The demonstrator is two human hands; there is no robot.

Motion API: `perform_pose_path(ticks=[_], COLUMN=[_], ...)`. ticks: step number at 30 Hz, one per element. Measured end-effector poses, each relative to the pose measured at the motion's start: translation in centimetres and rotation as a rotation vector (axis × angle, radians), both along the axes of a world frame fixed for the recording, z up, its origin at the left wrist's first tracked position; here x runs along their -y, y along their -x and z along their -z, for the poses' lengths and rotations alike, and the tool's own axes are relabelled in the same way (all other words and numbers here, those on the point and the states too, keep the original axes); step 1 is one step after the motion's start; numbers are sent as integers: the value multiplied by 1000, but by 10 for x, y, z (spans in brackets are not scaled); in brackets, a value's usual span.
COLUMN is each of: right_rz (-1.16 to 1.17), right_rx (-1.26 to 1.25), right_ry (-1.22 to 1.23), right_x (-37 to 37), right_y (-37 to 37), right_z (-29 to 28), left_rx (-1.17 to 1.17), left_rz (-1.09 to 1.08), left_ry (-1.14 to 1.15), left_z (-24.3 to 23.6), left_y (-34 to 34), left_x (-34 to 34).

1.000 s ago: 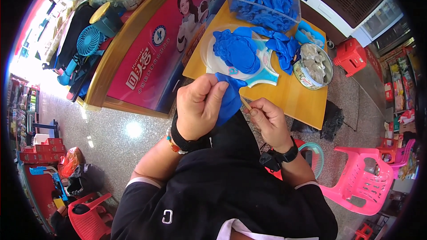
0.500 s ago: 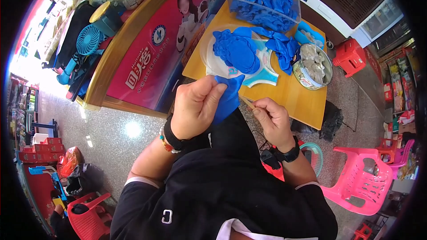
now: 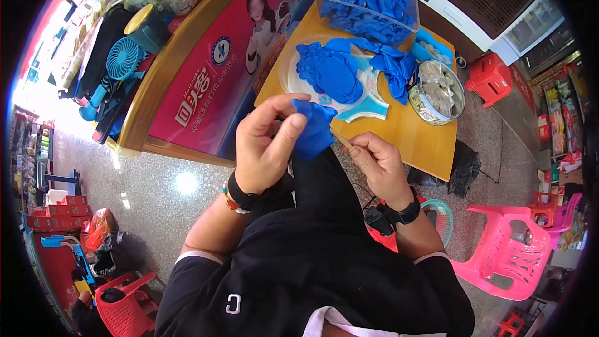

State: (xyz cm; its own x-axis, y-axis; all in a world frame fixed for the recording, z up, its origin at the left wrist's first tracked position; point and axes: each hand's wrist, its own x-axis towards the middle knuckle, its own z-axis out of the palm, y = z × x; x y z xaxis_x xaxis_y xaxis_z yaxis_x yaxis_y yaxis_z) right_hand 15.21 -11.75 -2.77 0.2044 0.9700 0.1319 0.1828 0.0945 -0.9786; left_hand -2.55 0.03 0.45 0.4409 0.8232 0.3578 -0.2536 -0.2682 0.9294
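My left hand [image 3: 264, 143] has a limp piece of blue fabric [image 3: 313, 130] at its thumb and fingertips, the fingers loosely bent. Between the thumb and forefinger of my right hand [image 3: 379, 168] is a thin, pale wooden stick [image 3: 341, 140]. Its tip points at the fabric's right edge; whether they touch I cannot tell. Beyond my hands, a stack of round blue fabric pieces [image 3: 331, 75] lies on a clear round lid [image 3: 288, 81]. More crumpled blue pieces [image 3: 396, 72] lie to its right.
The small wooden table [image 3: 418, 150] also bears a clear plastic bin [image 3: 321, 9] of blue pieces, a round tin [image 3: 430, 112] with greyish scraps and a blue tray [image 3: 430, 50]. A counter [image 3: 156, 81] stands left, a pink chair [image 3: 499, 249] right, a red stool [image 3: 493, 81] behind it.
My left hand has loosened its fist-like pinch, the thumb and fingers spreading, and risen slightly with the blue fabric. My right hand with the stick has shifted only slightly.
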Motion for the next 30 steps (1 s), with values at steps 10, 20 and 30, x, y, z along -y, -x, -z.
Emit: perform_pose_path(ticks=[10, 20, 30], right_rz=[-12, 41, 14], right_rx=[-88, -288, -13], right_ry=[49, 98, -28], right_x=[4, 7, 4], right_y=[2, -1, 5], right_z=[5, 12, 8], left_rx=[131, 88, 211], left_rz=[50, 159, 203], left_ry=[264, 450, 474], left_z=[-6, -12, -5], left_y=[6, 6, 2], left_x=[0, 3, 6])
